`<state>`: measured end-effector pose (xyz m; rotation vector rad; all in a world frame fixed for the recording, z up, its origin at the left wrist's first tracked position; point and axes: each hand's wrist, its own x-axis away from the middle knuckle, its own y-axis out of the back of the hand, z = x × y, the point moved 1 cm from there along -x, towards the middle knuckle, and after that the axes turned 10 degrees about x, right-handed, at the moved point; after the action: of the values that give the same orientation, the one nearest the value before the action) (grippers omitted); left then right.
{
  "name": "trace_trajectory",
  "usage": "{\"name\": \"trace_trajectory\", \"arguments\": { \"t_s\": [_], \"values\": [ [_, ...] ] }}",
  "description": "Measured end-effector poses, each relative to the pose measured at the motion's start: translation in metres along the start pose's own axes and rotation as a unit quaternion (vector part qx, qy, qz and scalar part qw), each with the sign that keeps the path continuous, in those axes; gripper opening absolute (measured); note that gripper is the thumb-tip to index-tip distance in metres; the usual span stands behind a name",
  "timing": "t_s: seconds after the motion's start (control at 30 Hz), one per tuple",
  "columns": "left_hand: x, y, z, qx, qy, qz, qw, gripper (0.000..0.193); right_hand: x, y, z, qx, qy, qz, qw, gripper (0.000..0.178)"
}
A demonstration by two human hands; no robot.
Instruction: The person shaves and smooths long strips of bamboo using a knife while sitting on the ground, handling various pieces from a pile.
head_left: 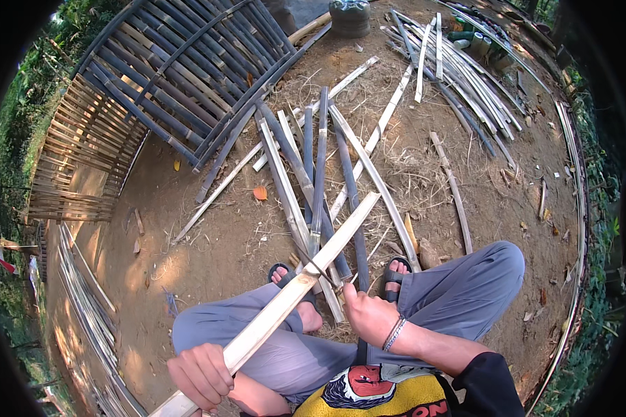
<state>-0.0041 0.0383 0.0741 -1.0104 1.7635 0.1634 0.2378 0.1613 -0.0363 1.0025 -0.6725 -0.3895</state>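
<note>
My left hand (200, 377) is wrapped round the lower part of a long pale split-bamboo strip (275, 316). The strip slants from the bottom left up across my lap to the middle. My right hand (372, 314), with a chain bracelet at its wrist, is closed on a knife. Its thin dark blade (323, 271) lies across the strip just above a node; the handle is hidden in my fist. Below the strip's upper half, several dark and pale bamboo strips (319, 167) lie fanned out on the ground between my sandalled feet and beyond them.
A dark bamboo slatted frame (188, 66) stands at the upper left, beside a lighter slatted panel (83, 153). Piles of split strips lie at the upper right (459, 80) and left (90, 320). Shavings (424, 167) and an orange leaf (260, 192) litter the dirt.
</note>
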Motion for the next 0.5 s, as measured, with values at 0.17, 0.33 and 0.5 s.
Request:
{"name": "trace_trajectory", "arguments": {
  "t_s": [0.17,0.33,0.5],
  "values": [
    [-0.003,-0.003,0.001,0.01,0.03,0.035,0.999,0.029,-0.03,-0.021,-0.039,0.066,-0.048,-0.068,0.994,0.017],
    [-0.002,0.002,0.005,0.018,0.04,0.054,0.998,0.029,-0.011,-0.004,-0.002,0.036,0.043,-0.01,0.998,0.018],
    [0.011,0.01,-0.004,0.019,0.023,0.04,0.999,0.029,-0.03,-0.036,-0.031,0.022,-0.011,-0.022,0.999,0.022]
  ]
}}
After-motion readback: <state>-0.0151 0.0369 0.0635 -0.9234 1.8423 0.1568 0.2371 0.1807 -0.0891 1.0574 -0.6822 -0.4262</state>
